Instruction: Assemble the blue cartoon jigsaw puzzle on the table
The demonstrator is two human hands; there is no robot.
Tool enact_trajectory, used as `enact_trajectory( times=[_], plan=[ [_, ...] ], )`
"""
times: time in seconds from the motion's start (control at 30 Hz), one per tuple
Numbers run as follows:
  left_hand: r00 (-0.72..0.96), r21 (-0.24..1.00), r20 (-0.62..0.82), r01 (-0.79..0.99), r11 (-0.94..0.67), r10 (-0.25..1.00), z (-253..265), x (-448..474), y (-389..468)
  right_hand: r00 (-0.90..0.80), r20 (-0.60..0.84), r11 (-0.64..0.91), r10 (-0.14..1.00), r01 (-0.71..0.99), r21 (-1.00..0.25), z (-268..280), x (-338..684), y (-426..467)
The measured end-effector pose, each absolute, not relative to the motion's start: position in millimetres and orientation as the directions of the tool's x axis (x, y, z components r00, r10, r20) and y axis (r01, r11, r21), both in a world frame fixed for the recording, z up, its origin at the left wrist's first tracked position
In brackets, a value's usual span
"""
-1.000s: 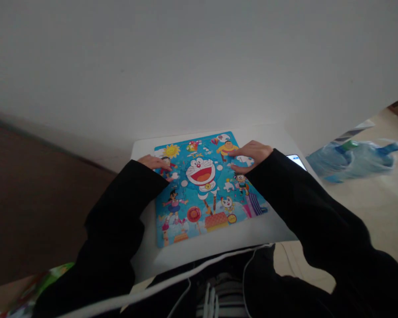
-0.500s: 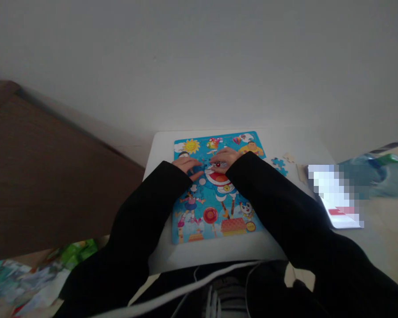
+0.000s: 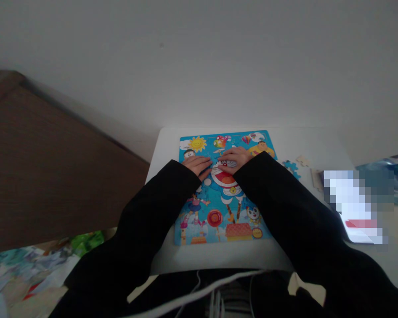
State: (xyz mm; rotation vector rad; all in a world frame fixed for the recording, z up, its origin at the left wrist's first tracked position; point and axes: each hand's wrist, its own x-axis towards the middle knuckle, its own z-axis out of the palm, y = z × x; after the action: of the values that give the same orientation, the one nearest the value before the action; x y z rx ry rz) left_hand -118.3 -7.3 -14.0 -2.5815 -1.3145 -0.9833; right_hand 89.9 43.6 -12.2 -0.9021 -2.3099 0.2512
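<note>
A jigsaw puzzle (image 3: 215, 234) with blue borders and cartoon figures lies flat on the white table. My left hand (image 3: 198, 165) rests on its upper left part, fingers stretched toward the middle. Across from it, my right hand (image 3: 234, 159) lies on the puzzle's upper middle with fingers extended, partly covering the face of the blue-and-white cat figure. The fingertips of the two hands are close together, a small gap between them. Neither hand shows a piece held in it; what lies under the palms and fingers is hidden.
Loose blue puzzle pieces (image 3: 291, 168) and a pale wooden-backed piece (image 3: 303, 160) lie right of the puzzle. A phone-like lit screen (image 3: 354, 207), blurred out, is farther right. A white cable (image 3: 199, 295) crosses in front of me. The wall (image 3: 199, 66) stands behind the table (image 3: 169, 260).
My left hand's fingers have come down flatter and closer together on the puzzle. My right hand stays near the cat figure's face. The whole view has shifted slightly.
</note>
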Motion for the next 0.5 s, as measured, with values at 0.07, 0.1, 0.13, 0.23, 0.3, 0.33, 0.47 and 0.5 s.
enact_trajectory(
  times=[0.07, 0.1, 0.13, 0.23, 0.3, 0.33, 0.47, 0.5],
  plan=[
    [0.433, 0.197, 0.577, 0.749, -0.633, 0.692, -14.2, -117.7, -7.7, -0.548, 0.508, 0.745, 0.664, 0.545, -0.385, -12.3, 89.9, 42.5],
    [0.437, 0.191, 0.579, 0.748, -0.636, 0.688, -14.5, -117.5, -7.8, -0.550, 0.512, 0.749, 0.659, 0.542, -0.381, -12.7, 90.0, 42.7],
    [0.441, 0.187, 0.580, 0.746, -0.639, 0.684, -15.1, -117.6, -7.7, -0.557, 0.505, 0.750, 0.659, 0.542, -0.380, -13.4, 90.3, 43.4],
    [0.446, 0.182, 0.589, 0.739, -0.649, 0.673, -18.0, -119.4, -5.8, -0.580, 0.436, 0.725, 0.688, 0.563, -0.396, -15.0, 91.0, 46.3],
    [0.464, 0.175, 0.585, 0.728, -0.662, 0.665, -20.5, -122.0, -3.6, -0.581, 0.386, 0.697, 0.717, 0.583, -0.418, -15.0, 91.1, 47.7],
    [0.489, 0.166, 0.572, 0.718, -0.676, 0.659, -21.7, -123.5, -2.6, -0.578, 0.370, 0.686, 0.727, 0.587, -0.429, -14.6, 91.1, 48.1],
    [0.556, 0.135, 0.505, 0.704, -0.697, 0.660, -24.9, -128.2, -1.0, -0.573, 0.348, 0.667, 0.742, 0.580, -0.468, -13.0, 91.0, 49.1],
    [0.546, 0.138, 0.507, 0.712, -0.688, 0.667, -25.4, -128.7, -1.2, -0.570, 0.351, 0.666, 0.743, 0.575, -0.475, -12.8, 91.2, 49.4]
  ],
)
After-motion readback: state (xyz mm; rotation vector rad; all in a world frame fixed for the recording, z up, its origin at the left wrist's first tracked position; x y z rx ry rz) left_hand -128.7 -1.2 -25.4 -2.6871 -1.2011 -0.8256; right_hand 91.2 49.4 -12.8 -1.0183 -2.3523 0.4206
